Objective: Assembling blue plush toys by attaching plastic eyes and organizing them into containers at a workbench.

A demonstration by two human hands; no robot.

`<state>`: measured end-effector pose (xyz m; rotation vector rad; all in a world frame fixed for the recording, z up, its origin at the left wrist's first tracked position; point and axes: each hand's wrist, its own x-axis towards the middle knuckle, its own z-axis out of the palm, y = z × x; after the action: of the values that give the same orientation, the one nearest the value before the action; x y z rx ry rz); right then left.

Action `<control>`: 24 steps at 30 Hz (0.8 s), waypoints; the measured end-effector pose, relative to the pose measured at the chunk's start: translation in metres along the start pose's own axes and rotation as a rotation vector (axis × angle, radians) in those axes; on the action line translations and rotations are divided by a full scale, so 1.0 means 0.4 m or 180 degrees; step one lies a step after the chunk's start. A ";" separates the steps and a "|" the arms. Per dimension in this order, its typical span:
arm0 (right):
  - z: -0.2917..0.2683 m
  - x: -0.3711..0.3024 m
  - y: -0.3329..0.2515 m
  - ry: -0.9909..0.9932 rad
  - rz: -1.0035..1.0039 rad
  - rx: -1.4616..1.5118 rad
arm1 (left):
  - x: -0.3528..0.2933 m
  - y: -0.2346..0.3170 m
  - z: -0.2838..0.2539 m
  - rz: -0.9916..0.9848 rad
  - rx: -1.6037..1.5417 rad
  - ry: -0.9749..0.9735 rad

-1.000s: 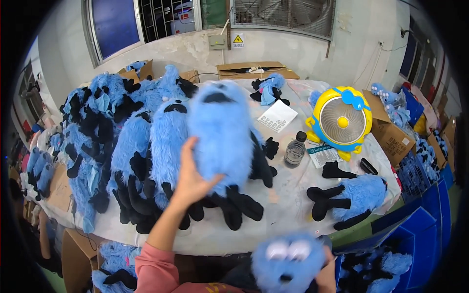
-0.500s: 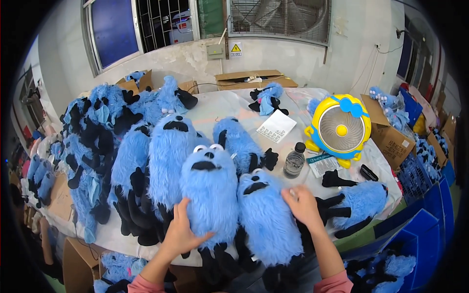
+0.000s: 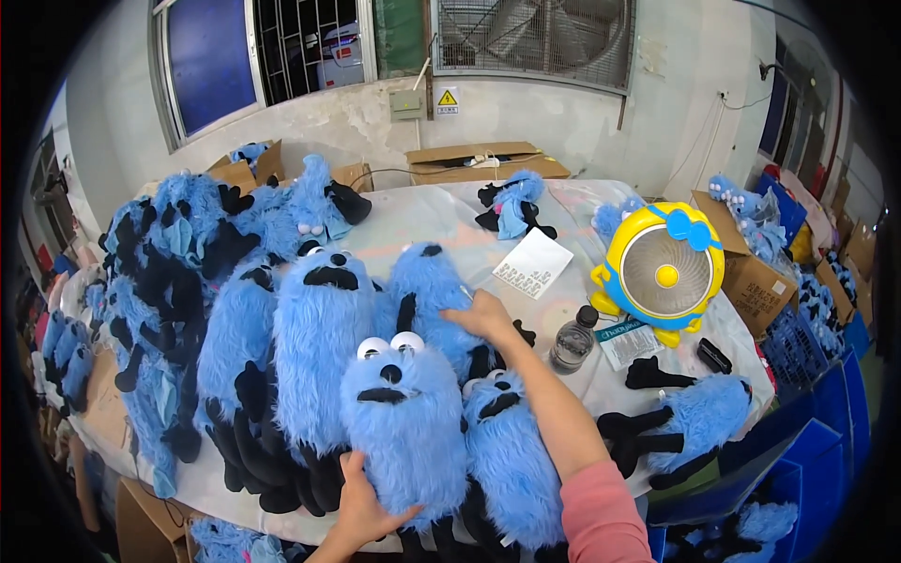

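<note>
A furry blue plush toy (image 3: 404,450) with white bulging eyes, a black nose and mouth and black limbs stands in front of me. My left hand (image 3: 364,507) grips its lower body, thumb across the front and fingers at its side. My right hand (image 3: 485,317) reaches past it and is closed on the side of another blue plush toy (image 3: 430,286) lying farther back; a small white bit shows by the fingertips. Beneath my right forearm leans a third plush toy (image 3: 511,460), partly covered by the arm. Left of the front toy lies a taller plush (image 3: 319,347).
Many more blue plush toys (image 3: 178,281) are heaped on the left of the white-covered table. To the right stand a dark-capped bottle (image 3: 573,342), a yellow-and-blue fan (image 3: 666,267) and a plush (image 3: 704,427) on its side. A printed sheet (image 3: 533,263) lies farther back. Blue bins (image 3: 788,497) stand at lower right.
My right hand has left the right-hand plush and moved up and left to the one farther back. My left hand and the front plush have shifted lower in view.
</note>
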<state>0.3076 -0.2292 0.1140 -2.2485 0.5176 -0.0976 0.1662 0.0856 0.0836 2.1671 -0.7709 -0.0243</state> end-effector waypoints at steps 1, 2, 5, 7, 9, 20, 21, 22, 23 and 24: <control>0.011 -0.033 -0.009 0.0368 -0.0159 -0.0093 | -0.006 -0.010 0.003 0.0034 0.0014 0.0017; 0.018 -0.062 0.002 0.0357 -0.0152 -0.0108 | -0.009 -0.020 0.005 0.0083 0.0026 0.0033; 0.017 -0.124 0.045 0.1676 -0.1440 0.0307 | 0.001 -0.034 0.014 0.0200 0.0006 0.0055; 0.013 -0.154 0.053 0.2417 -0.1759 0.0640 | 0.001 -0.025 0.012 0.0023 -0.0160 0.0014; 0.007 -0.176 0.066 0.3164 -0.2060 0.0980 | -0.002 -0.019 0.011 -0.0159 -0.0307 -0.0050; -0.010 -0.185 0.074 0.3481 -0.2556 0.0459 | -0.021 -0.047 0.021 -0.0055 -0.0274 0.0042; -0.013 -0.187 0.068 0.3374 -0.2483 0.0465 | -0.022 -0.047 0.021 -0.0063 -0.0269 0.0043; -0.015 -0.189 0.060 0.3265 -0.2412 0.0471 | -0.023 -0.047 0.021 -0.0071 -0.0264 0.0046; -0.016 -0.191 0.053 0.3155 -0.2343 0.0478 | -0.024 -0.046 0.020 -0.0080 -0.0258 0.0052; -0.014 -0.192 0.048 0.3043 -0.2278 0.0486 | -0.024 -0.046 0.019 -0.0091 -0.0252 0.0060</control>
<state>0.2297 -0.2140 0.1110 -2.0166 0.1284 -1.5540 0.1657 0.0943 0.0632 2.1003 -0.7166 -0.0481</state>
